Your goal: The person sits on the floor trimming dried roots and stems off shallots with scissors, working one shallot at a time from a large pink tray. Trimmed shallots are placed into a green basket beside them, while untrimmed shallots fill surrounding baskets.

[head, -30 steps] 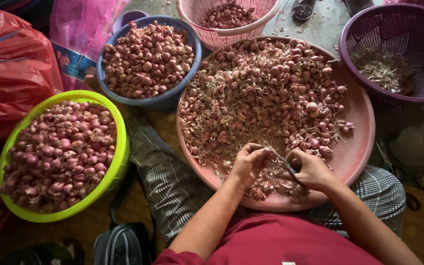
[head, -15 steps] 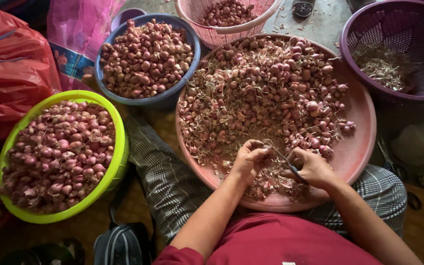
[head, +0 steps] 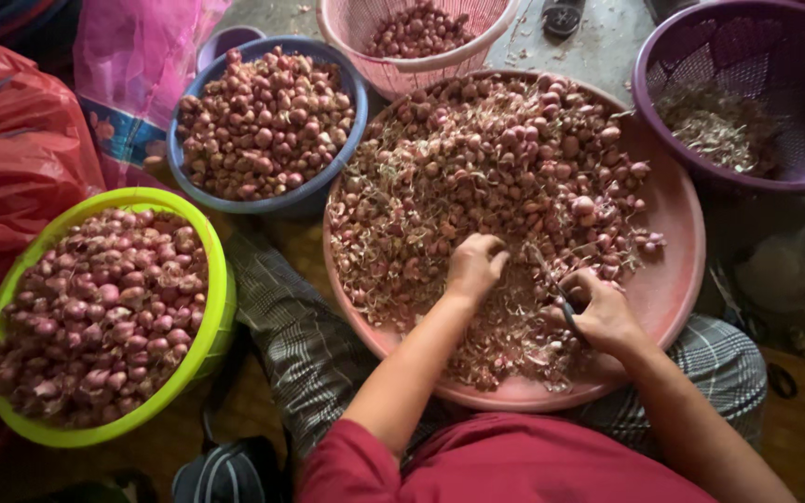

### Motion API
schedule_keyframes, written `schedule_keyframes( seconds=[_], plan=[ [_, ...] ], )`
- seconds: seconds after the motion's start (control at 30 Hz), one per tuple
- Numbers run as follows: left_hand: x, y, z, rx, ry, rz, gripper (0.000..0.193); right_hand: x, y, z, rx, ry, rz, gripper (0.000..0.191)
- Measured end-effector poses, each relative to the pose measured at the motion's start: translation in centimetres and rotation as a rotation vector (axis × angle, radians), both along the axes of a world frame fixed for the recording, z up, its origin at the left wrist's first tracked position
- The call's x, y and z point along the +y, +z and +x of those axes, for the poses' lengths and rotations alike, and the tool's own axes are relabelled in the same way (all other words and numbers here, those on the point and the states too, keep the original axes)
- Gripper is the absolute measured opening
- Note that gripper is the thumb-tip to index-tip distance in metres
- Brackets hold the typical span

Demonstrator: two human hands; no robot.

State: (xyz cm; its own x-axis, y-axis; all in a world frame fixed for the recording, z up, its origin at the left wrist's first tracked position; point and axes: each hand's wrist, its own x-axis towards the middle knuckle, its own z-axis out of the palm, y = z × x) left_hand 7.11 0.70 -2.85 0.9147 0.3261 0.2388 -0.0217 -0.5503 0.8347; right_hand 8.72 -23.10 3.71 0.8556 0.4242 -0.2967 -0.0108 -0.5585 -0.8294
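Steel scissors (head: 552, 284) angled up-left

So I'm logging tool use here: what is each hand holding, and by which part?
The right hand grips small scissors by the handles. The left hand reaches into the shallots; whether it holds one cannot be told.

My pink tray (head: 673, 233) has bare room along its right edge, beside the shallot heap (head: 486, 177). Ahead, the pink basket (head: 402, 58) and blue bowl (head: 328, 191) crowd its rim; the purple basket (head: 673, 158) overlaps the right. The green bowl (head: 221, 298) blocks my left knee side.
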Motion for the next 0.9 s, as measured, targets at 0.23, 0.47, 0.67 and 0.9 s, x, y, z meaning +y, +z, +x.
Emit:
schedule_keyframes(
  seconds=[0.23, 0.47, 0.67, 0.9],
  plan=[
    [0.1, -0.3, 0.2, 0.174, -0.061, -0.237, 0.022, -0.6, 0.7, 0.1, 0.120, -0.049, 0.009, 0.052],
    [-0.1, 1.2, -3.9, 0.086, -0.175, -1.005, 0.022, 1.5, 2.3, -1.0, 0.096, 0.135, -0.176, 0.051],
    [-0.7, 2.0, -5.2, 0.232, -0.203, -1.082, 0.021, 1.1, 0.9, -1.1, 0.159, 0.126, -0.017, 0.046],
    [-0.7, 2.3, -5.8, 0.172, -0.262, -1.327, 0.022, 0.3, 1.6, 0.1, 0.184, 0.074, -0.033, 0.049]
  ],
)
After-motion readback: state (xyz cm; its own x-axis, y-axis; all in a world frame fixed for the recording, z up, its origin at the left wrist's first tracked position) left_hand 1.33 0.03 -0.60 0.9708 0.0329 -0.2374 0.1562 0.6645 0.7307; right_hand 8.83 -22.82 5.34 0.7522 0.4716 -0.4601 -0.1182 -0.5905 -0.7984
